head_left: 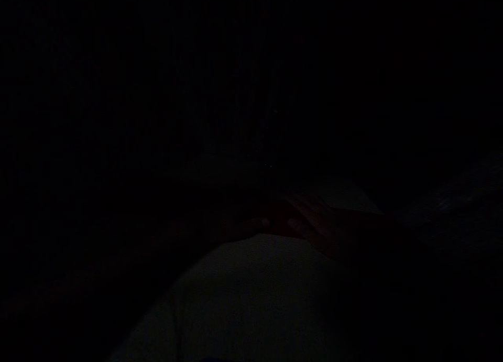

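The picture is very dark and few details show. A dark red piece (283, 227), perhaps cloth, lies across a pale surface (251, 288). From the left, my left hand (245, 227) reaches onto it with one digit stretched along its near edge; its other fingers are lost in shadow. My right hand (316, 220) rests on the red piece from the right, fingers extended and thumb apart from them. A short gap of red separates the two hands. Neither hand shows a clear grip on it.
More of the red piece runs out to the right past my right hand. A faint greyish, uneven shape (448, 205) stands at the right side. Behind the hands, the background is nearly black, and nothing there can be made out.
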`<state>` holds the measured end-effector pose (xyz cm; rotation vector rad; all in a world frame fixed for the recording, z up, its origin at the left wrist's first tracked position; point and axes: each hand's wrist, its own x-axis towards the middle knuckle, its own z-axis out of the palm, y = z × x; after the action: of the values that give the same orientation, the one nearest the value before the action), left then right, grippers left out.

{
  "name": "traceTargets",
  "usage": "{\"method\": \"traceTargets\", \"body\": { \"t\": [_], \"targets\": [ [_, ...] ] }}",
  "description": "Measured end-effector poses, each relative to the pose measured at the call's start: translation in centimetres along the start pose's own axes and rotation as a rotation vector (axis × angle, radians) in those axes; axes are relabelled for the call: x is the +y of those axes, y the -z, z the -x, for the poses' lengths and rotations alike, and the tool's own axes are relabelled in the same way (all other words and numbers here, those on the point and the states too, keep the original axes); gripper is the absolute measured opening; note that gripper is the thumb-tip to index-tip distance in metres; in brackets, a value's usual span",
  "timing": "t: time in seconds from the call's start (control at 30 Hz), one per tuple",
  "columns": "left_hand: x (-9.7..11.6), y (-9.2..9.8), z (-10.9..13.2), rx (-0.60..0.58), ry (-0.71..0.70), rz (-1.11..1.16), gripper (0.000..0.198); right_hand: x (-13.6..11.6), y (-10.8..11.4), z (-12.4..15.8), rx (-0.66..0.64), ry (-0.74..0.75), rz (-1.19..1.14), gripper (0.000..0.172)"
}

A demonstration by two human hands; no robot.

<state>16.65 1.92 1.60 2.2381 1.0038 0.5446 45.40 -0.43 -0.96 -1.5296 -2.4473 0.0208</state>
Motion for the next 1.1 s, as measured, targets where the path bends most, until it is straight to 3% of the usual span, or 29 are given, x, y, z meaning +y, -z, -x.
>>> {"method": "traceTargets", "body": {
  "t": [0.1, 0.2, 0.43, 0.57, 0.7, 0.8, 0.97, 1.1],
  "targets": [
    [-0.3, -0.2, -0.2, 0.019, 0.014, -0.012, 0.069, 0.0, -0.1, -0.1, 0.007, 0.011, 0.032, 0.068],
    [-0.4, -0.2, -0.4, -0.016, -0.066, 0.000, 0.061, 0.2, -0.3, 0.0, -0.036, 0.028, 0.056, 0.067],
    [0.3, 0.8, -0.1, -0.099, -0.072, -0.060, 0.063, 0.0, -0.1, 0.0, -0.017, 0.006, 0.063, 0.069],
    [0.2, 0.7, -0.1, -0.063, -0.035, -0.130, 0.064, -0.3, 0.2, 0.0, 0.076, 0.006, 0.057, 0.066],
    [0.4, 0.7, -0.1, -0.083, -0.032, -0.064, 0.065, -0.2, -0.1, -0.1, 0.010, 0.022, 0.083, 0.070],
    [0.8, 1.2, -0.1, -0.127, 0.026, -0.173, 0.070, 0.0, -0.2, -0.1, 0.052, -0.021, 0.060, 0.069],
    [0.7, 1.6, -0.3, -0.163, -0.063, -0.396, 0.080, 0.0, -0.2, 0.0, -0.034, -0.051, 0.054, 0.073],
    [0.3, 0.9, -0.1, -0.107, -0.022, -0.205, 0.077, -0.1, -0.4, -0.1, -0.008, -0.070, 0.056, 0.072]
  ]
}}
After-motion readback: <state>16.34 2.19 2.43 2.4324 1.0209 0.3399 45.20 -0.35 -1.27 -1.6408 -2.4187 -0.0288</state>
